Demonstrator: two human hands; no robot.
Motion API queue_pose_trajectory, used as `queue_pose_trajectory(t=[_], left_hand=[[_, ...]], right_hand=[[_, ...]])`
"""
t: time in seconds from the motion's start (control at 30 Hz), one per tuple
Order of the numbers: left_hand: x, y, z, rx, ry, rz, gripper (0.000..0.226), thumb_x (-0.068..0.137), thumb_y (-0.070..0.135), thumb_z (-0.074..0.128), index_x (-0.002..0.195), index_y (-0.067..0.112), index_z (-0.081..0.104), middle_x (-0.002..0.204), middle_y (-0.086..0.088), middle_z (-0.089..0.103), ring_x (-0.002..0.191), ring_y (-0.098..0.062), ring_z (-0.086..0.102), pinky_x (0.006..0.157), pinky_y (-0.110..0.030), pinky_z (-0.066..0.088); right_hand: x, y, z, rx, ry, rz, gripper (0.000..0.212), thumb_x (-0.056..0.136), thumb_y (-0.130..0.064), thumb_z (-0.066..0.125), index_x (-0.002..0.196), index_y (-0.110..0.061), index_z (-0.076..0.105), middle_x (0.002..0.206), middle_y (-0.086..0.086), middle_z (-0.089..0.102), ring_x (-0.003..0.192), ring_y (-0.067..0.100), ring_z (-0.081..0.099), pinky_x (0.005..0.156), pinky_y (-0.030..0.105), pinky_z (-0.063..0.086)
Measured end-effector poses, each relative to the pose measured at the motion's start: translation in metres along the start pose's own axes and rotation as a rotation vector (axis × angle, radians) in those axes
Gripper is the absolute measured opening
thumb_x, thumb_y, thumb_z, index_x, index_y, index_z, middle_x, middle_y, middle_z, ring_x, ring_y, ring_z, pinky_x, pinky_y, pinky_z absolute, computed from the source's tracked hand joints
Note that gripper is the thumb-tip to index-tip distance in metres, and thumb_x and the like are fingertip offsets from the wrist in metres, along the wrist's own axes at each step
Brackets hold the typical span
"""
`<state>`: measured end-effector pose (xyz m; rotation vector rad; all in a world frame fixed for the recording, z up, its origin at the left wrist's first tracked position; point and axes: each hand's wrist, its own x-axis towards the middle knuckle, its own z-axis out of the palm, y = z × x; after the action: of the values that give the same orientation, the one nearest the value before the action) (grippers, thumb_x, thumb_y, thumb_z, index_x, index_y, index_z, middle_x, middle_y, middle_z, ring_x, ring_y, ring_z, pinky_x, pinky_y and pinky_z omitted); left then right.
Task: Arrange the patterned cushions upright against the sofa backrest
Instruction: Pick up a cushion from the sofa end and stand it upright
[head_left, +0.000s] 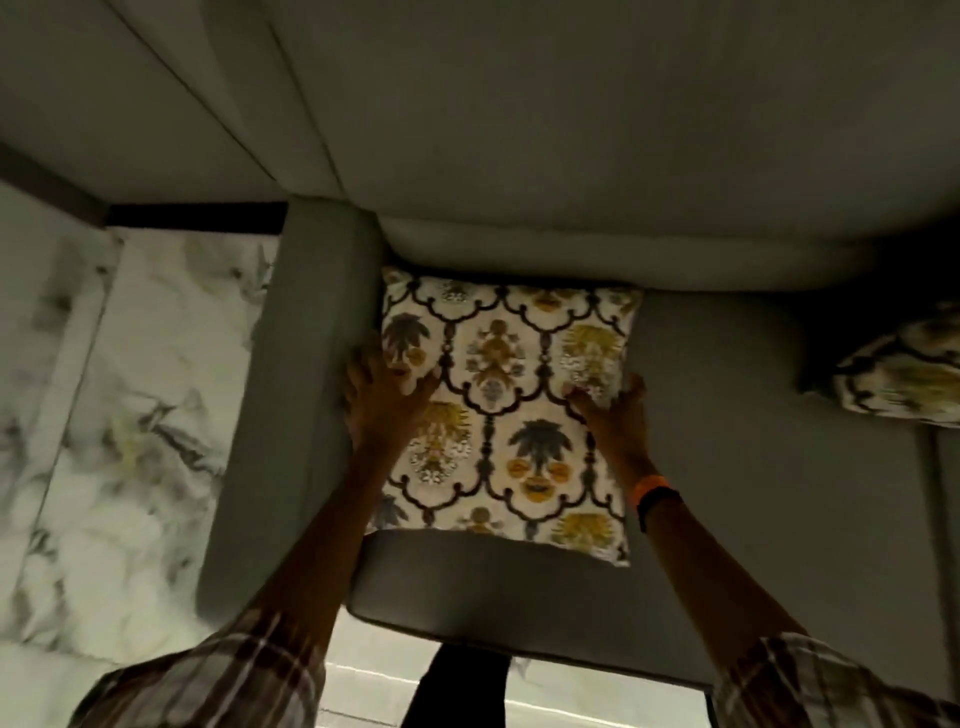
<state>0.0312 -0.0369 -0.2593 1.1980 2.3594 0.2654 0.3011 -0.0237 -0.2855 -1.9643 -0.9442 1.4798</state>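
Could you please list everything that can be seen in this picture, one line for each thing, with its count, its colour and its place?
patterned cushion: 1, cream with black, yellow and grey motifs, on the sofa seat beside the armrest, far edge at the backrest
second patterned cushion: 1, same pattern, right edge, partly cut off
sofa: 1, grey, fills the middle and top
armrest: 1, grey, left of the cushion
marble floor: white with grey veins, left
wristband: 1, orange and black, right wrist
sleeves: 2, plaid, bottom corners
left hand: on the cushion's left side
right hand: on the cushion's right side
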Motion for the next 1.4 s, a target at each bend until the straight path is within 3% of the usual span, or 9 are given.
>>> queue_pose_trajectory(t=[0.2,0.33,0.57,0.7,0.9,1.0,1.2,1.3,1.4], left_hand=[[0.028,-0.023,0.014,-0.42,-0.441,-0.128,0.117,0.057,0.075,0.084,0.152,0.026,0.037,0.151,-0.003,0.051,0.139,-0.026,0.048,0.119,-0.052,0.039],[0.022,-0.005,0.006,-0.705,-0.438,-0.104,0.072,0.078,0.014,0.087,0.139,0.018,0.051,0.126,0.011,0.061,0.118,-0.007,0.059,0.1,-0.023,0.05],[0.026,0.015,-0.034,-0.858,-0.227,0.121,0.103,0.071,-0.009,0.085,0.154,0.011,0.029,0.134,0.011,0.054,0.103,0.024,0.058,0.081,-0.002,0.052],[0.048,0.02,-0.037,-0.809,-0.16,0.184,0.115,0.062,0.012,0.097,0.154,0.004,0.03,0.154,-0.011,0.047,0.13,-0.002,0.058,0.099,-0.022,0.057],[0.072,0.007,-0.01,-0.672,-0.24,0.295,0.132,0.063,0.008,0.095,0.156,0.026,0.004,0.164,-0.005,0.024,0.148,-0.012,0.03,0.117,-0.016,0.037],[0.081,0.004,-0.008,-0.658,-0.208,0.319,0.135,0.06,0.016,0.099,0.159,0.021,0.006,0.166,-0.006,0.024,0.152,-0.014,0.029,0.123,-0.022,0.032],[0.03,0.007,-0.013,-0.625,0.081,0.318,0.125,0.069,0.055,0.089,0.161,0.021,0.01,0.168,-0.005,0.018,0.155,-0.015,0.022,0.127,-0.042,0.029],[-0.004,0.024,-0.02,-0.513,0.269,0.48,0.103,0.079,0.049,0.078,0.159,0.026,0.016,0.163,-0.004,0.022,0.15,-0.002,0.022,0.121,-0.023,0.029],[-0.018,0.035,-0.022,-0.345,0.369,0.672,0.088,0.086,0.046,0.073,0.155,0.02,0.023,0.161,-0.015,0.026,0.152,-0.023,0.028,0.121,-0.051,0.037]], right_hand=[[0.012,0.006,0.008,0.025,-0.108,-0.086,0.052,0.086,-0.011,0.083,0.13,-0.028,0.062,0.119,-0.014,0.07,0.106,-0.009,0.069,0.09,0.016,0.06],[-0.011,-0.02,0.0,0.075,-0.067,-0.163,0.066,0.077,-0.005,0.087,0.128,-0.038,0.061,0.121,-0.014,0.076,0.113,0.003,0.072,0.092,0.024,0.063],[-0.032,-0.069,-0.011,0.096,0.144,-0.335,0.096,0.073,0.002,0.09,0.146,-0.023,0.033,0.131,-0.03,0.05,0.111,-0.031,0.051,0.091,-0.007,0.041],[-0.013,-0.079,-0.014,0.009,0.145,-0.417,0.116,0.07,-0.014,0.096,0.161,-0.011,0.025,0.161,0.001,0.044,0.146,0.008,0.045,0.121,0.023,0.039],[0.022,-0.066,-0.013,-0.042,0.022,-0.464,0.097,0.072,-0.031,0.095,0.152,-0.014,0.043,0.15,0.0,0.056,0.14,0.004,0.053,0.121,0.037,0.046],[0.026,-0.067,-0.014,-0.061,0.04,-0.477,0.091,0.069,-0.02,0.097,0.14,-0.031,0.043,0.14,-0.017,0.053,0.129,-0.019,0.051,0.112,0.013,0.045],[-0.011,-0.06,0.009,-0.006,0.3,-0.39,0.122,0.069,-0.019,0.099,0.162,-0.01,0.021,0.167,0.012,0.031,0.151,0.015,0.032,0.119,0.016,0.033],[-0.039,-0.061,0.024,-0.132,0.52,-0.488,0.119,0.077,-0.023,0.094,0.162,-0.03,0.011,0.171,0.013,0.018,0.158,0.026,0.02,0.128,0.04,0.026],[-0.046,-0.07,0.03,-0.399,0.659,-0.746,0.104,0.083,-0.029,0.089,0.156,-0.036,0.015,0.167,0.014,0.02,0.156,0.038,0.025,0.123,0.062,0.033]])
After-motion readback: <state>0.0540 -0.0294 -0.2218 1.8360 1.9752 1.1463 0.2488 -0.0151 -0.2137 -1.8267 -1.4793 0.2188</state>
